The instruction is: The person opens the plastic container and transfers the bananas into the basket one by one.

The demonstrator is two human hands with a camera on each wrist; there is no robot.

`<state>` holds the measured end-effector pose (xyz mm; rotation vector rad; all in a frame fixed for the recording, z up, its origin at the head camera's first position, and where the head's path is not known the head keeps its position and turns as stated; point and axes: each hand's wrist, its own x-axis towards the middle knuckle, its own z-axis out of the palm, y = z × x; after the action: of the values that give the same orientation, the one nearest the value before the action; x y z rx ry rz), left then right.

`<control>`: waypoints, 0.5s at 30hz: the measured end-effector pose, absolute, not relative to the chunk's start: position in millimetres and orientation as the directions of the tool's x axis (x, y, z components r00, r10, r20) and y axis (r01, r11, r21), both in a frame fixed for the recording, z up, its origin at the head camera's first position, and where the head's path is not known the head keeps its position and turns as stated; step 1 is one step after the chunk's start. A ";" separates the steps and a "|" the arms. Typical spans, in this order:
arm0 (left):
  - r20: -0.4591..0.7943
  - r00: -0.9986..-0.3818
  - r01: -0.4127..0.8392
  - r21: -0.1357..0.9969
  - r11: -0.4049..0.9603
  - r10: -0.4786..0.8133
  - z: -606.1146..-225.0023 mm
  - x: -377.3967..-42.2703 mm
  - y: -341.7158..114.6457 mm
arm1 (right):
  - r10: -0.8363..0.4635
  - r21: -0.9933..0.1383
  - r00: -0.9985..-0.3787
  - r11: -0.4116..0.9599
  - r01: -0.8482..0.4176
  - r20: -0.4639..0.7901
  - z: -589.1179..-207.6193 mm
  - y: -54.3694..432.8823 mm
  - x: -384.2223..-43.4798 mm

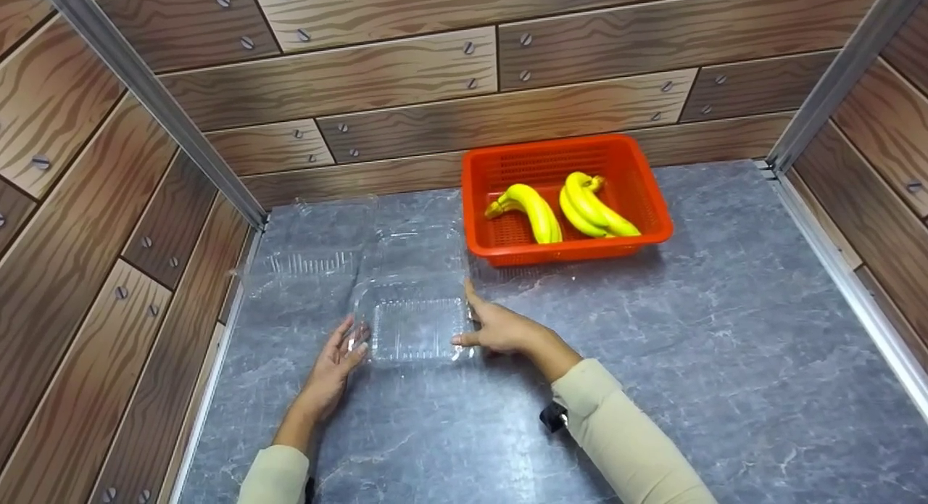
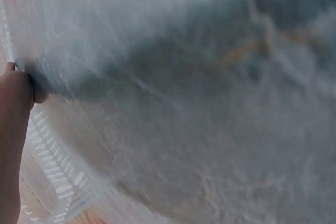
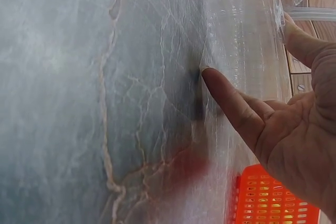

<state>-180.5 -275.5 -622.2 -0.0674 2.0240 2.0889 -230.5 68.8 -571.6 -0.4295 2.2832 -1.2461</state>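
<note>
A clear plastic clamshell box (image 1: 420, 330) sits on the grey marbled tabletop with its lid (image 1: 419, 246) folded back away from me. My left hand (image 1: 332, 370) is at the box's left side, fingers fairly straight near the wall; only part of that hand (image 2: 14, 140) shows in the left wrist view. On the opposite side, my right hand (image 1: 504, 328) touches the box with thumb and fingers spread. In the right wrist view, the right thumb lies at the rim of the box (image 3: 247, 40), and the extended fingers (image 3: 231, 98) reach down beside its wall.
A red plastic basket (image 1: 565, 254) stands behind to the right, holding two bunches of yellow bananas (image 1: 536, 210). Another clear plastic container (image 1: 308, 265) lies left of the lid. Wood-patterned panels (image 1: 406, 138) wall in the table at the back and sides.
</note>
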 end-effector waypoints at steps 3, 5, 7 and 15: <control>-0.213 -0.975 -0.207 0.974 0.088 0.062 -620.7 -181.1 -270.7 | -0.487 -0.858 -0.834 0.513 -0.031 -0.261 -573.6 68.9 -231.7; -0.217 -0.976 -0.212 0.964 0.162 0.011 -619.9 -182.8 -266.1 | -0.478 -0.860 -0.843 0.508 -0.037 -0.246 -574.4 69.2 -233.0; -0.203 -0.978 -0.206 0.954 0.217 -0.036 -619.5 -185.6 -260.4 | -0.461 -0.862 -0.854 0.506 -0.030 -0.241 -575.2 69.9 -234.8; -0.115 -0.969 -0.192 0.906 0.377 -0.217 -619.8 -194.9 -242.7 | -0.358 -0.844 -0.928 0.525 -0.110 -0.102 -578.8 69.0 -245.7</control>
<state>-194.9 -242.7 -619.8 -0.3897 2.6256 1.7224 -245.7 69.0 -578.8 -0.3928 2.5040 -1.3591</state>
